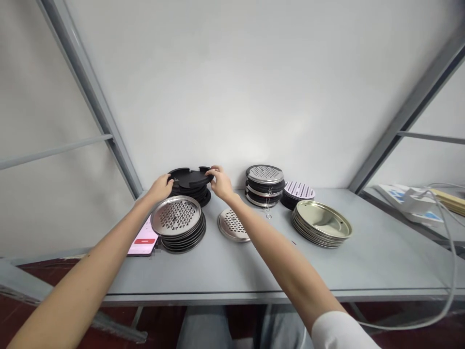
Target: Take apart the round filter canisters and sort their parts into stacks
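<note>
A black notched disc (pixel 191 177) sits tilted atop a stack of black discs (pixel 196 194) at the back of the grey table (pixel 254 271). My left hand (pixel 160 187) grips the disc's left edge and my right hand (pixel 221 182) grips its right edge, fingers curled on the rim. In front of the stack stands a pile of black rings topped by a perforated steel disc (pixel 176 216). A single perforated steel disc (pixel 232 225) lies on the table under my right forearm.
A phone (pixel 143 241) with a lit screen lies at the left. A mixed stack of black and steel discs (pixel 265 185), a purple-striped disc (pixel 298 190) and a stack of gold lids (pixel 321 223) stand to the right. Cables and boxes (pixel 417 201) lie at far right.
</note>
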The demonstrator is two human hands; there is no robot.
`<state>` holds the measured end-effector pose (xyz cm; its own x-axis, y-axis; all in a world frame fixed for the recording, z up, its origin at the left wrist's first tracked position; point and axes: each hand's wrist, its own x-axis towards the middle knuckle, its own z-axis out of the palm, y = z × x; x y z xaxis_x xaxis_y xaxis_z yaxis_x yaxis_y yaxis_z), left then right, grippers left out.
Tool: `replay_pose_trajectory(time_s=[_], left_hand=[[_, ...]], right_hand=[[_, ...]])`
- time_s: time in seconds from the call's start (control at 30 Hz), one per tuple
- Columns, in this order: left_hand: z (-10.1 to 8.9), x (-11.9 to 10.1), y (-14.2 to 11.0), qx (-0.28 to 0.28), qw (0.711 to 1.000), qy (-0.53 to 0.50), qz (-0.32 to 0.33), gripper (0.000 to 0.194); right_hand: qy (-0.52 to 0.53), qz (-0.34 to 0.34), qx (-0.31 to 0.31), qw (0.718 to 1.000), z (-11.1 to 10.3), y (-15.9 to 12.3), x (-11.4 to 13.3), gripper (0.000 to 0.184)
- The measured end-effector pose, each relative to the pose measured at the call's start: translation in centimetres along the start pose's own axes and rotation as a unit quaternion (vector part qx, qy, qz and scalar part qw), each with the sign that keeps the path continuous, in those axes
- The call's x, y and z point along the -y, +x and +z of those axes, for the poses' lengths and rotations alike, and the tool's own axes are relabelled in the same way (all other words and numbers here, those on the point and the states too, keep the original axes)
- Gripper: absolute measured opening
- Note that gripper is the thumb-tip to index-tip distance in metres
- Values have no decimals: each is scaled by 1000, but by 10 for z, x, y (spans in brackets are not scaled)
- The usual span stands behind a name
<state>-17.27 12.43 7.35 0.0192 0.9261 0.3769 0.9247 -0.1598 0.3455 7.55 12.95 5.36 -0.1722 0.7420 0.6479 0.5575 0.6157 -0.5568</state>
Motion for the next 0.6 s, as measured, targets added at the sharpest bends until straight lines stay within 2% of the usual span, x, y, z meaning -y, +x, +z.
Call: replay_pose_trajectory(time_s=[0.17, 0.37, 0.47, 0.53, 0.6], left_hand=[[-2, -7, -2, 7, 1000, 3, 3, 47], [-5, -13, -6, 29, 1000, 6, 9, 52], [-8, -12, -11, 50, 999, 3, 18, 66], [-11, -9, -14, 71, 997, 1, 40, 80], [-14, -5, -15, 82, 994, -2, 68, 87]], right_hand=[[34, 18, 32, 999, 4, -1, -7, 47], [44, -37, 111, 992, 11, -5, -3, 55], [49, -49, 121, 990, 10, -6, -4, 60], [57, -43, 112, 991, 10, -5, -5, 55], [63, -31, 96, 993, 9, -2, -4, 49]])
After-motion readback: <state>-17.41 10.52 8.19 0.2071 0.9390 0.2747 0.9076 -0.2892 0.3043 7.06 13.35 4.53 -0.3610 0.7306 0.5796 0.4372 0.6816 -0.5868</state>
